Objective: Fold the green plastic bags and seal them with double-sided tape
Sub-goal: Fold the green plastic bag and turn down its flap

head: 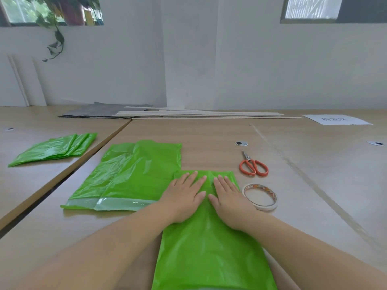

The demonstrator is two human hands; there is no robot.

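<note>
1. The left hand (184, 197) and right hand (229, 203) are pressing palms-down, side by side, on the far end of a long bright-green plastic bag (209, 254) lying on the light wooden desk (209, 135), fingers straight and slightly spread.
2. A wider flat green plastic sheet (129, 174) is lying just left, touching it.
3. A white tape roll (265, 206) is sitting just beside the right hand, orange-handled scissors (249, 160) beyond.
4. A folded green bag pile (54, 150) is resting far left.

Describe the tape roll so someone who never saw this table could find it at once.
On the wooden table, look just right of the right hand pressing the green bag. The tape roll lies flat there, nearer than the orange-handled scissors. It is the only white ring.
</note>
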